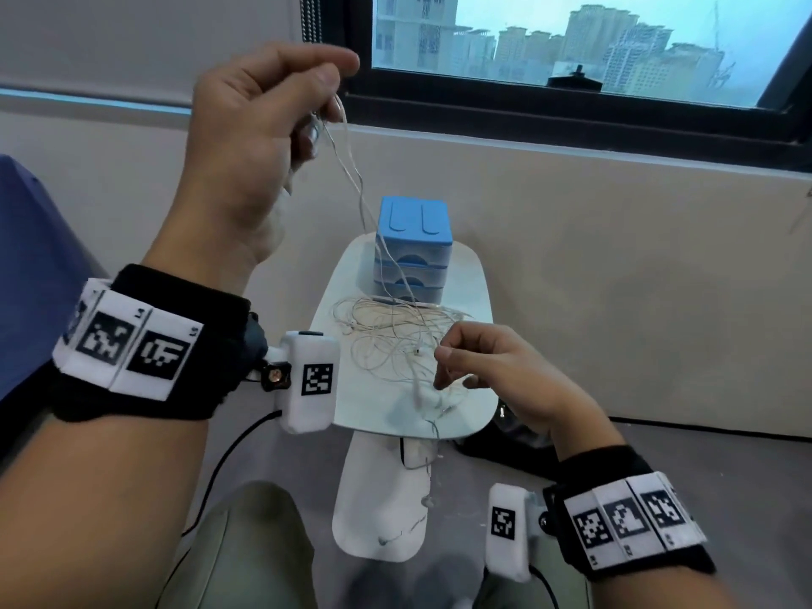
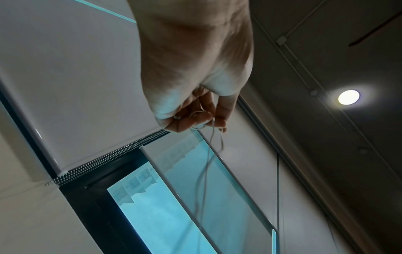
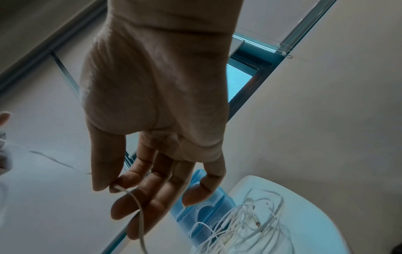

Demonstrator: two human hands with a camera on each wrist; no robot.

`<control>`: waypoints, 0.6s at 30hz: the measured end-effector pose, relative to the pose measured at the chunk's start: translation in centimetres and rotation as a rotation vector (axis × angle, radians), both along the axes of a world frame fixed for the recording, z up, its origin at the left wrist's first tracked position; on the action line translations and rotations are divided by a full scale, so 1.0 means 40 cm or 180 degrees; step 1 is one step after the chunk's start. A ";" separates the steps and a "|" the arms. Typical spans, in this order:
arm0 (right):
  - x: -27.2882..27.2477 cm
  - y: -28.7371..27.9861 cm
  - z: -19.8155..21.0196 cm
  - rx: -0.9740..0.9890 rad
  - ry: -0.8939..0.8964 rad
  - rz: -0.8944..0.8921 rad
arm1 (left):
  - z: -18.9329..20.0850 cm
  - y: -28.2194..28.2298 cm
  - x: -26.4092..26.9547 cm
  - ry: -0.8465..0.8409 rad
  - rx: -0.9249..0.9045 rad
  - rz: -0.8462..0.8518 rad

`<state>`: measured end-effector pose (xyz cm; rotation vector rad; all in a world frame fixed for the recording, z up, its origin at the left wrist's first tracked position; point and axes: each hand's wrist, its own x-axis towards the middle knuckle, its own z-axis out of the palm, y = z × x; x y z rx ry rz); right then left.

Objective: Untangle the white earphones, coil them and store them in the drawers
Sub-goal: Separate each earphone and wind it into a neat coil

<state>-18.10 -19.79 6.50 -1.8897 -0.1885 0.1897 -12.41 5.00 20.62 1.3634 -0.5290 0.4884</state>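
Untangling is under way: left hand point(image 1: 263, 138) pinches earphones point(image 1: 395, 340) high at upper left, right hand point(image 1: 487, 371) pinches a strand over the table point(image 1: 474, 274) heap, so next tease loops apart before the drawers point(image 1: 413, 257).

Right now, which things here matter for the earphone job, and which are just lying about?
In play:
white earphones, tangled on the table
blue drawers
left hand pinching a lifted strand
right hand pinching another

Lying about:
black cable
window
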 end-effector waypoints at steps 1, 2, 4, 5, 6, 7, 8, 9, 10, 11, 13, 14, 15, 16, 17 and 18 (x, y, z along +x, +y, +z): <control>0.002 -0.002 -0.008 -0.0010 0.0015 -0.0019 | 0.003 0.005 0.000 0.0012 0.0009 -0.0008; 0.004 -0.004 -0.013 -0.0009 0.0008 -0.0039 | 0.003 0.009 0.000 0.0019 0.0027 -0.0002; 0.007 -0.006 -0.017 0.0034 -0.0003 -0.0055 | -0.002 0.015 0.003 0.0072 0.0002 0.0037; 0.008 -0.006 -0.017 0.0057 -0.0002 -0.0047 | -0.007 0.018 0.005 0.0118 -0.0033 0.0054; 0.010 -0.008 -0.017 0.0073 -0.0010 -0.0029 | -0.012 0.021 0.007 0.0173 -0.0061 0.0069; 0.011 -0.009 -0.015 0.0078 -0.0028 -0.0013 | -0.018 0.023 0.010 0.0231 -0.0059 0.0087; 0.012 -0.009 -0.013 0.0076 -0.0045 0.0013 | -0.025 0.025 0.011 0.0288 -0.0027 0.0104; 0.012 -0.009 -0.008 0.0072 -0.0057 0.0056 | -0.031 0.026 0.012 0.0329 0.0026 0.0119; 0.012 -0.007 -0.001 0.0074 -0.0065 0.0107 | -0.038 0.026 0.013 0.0350 0.0082 0.0121; 0.012 -0.004 0.007 0.0082 -0.0071 0.0144 | -0.042 0.024 0.013 0.0350 0.0126 0.0097; 0.013 0.005 0.021 0.0090 -0.0077 0.0161 | -0.043 0.012 0.007 0.0313 0.0191 -0.0032; 0.014 0.010 0.026 0.0055 -0.0086 0.0178 | -0.040 0.001 0.001 0.0280 0.0237 -0.0112; 0.016 0.016 0.029 0.0007 -0.0080 0.0223 | -0.036 -0.012 -0.006 0.0234 0.0294 -0.0184; 0.018 0.025 0.030 -0.0054 -0.0078 0.0291 | -0.030 -0.025 -0.012 0.0170 0.0358 -0.0242; 0.019 0.039 0.032 -0.0123 -0.0078 0.0364 | -0.024 -0.040 -0.017 0.0086 0.0438 -0.0291; 0.020 0.056 0.034 -0.0199 -0.0083 0.0457 | -0.019 -0.055 -0.020 -0.0005 0.0536 -0.0334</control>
